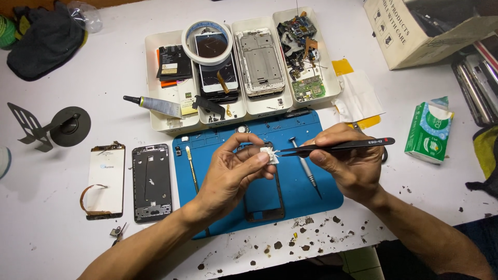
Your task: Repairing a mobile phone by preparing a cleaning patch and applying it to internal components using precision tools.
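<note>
From the head camera, both hands meet over the blue mat (303, 129) on the white desk (62, 228). The left hand (231, 171) has its grip pinched shut on a small white wad (270, 154), held between thumb and fingertips just above a dark phone frame (264, 199) lying on the mat. The right hand (350, 166) has its grip clamped on black tweezers (337, 147), whose tips touch the wad's edge. A screwdriver (306, 166) lies on the mat beneath the tweezers, a thin metal pry tool (192, 168) to the left. Behind the mat, white trays (155, 111) hold phone parts, with a tape roll (210, 41) on top. A glue tube (153, 105) rests at the trays' front.
</note>
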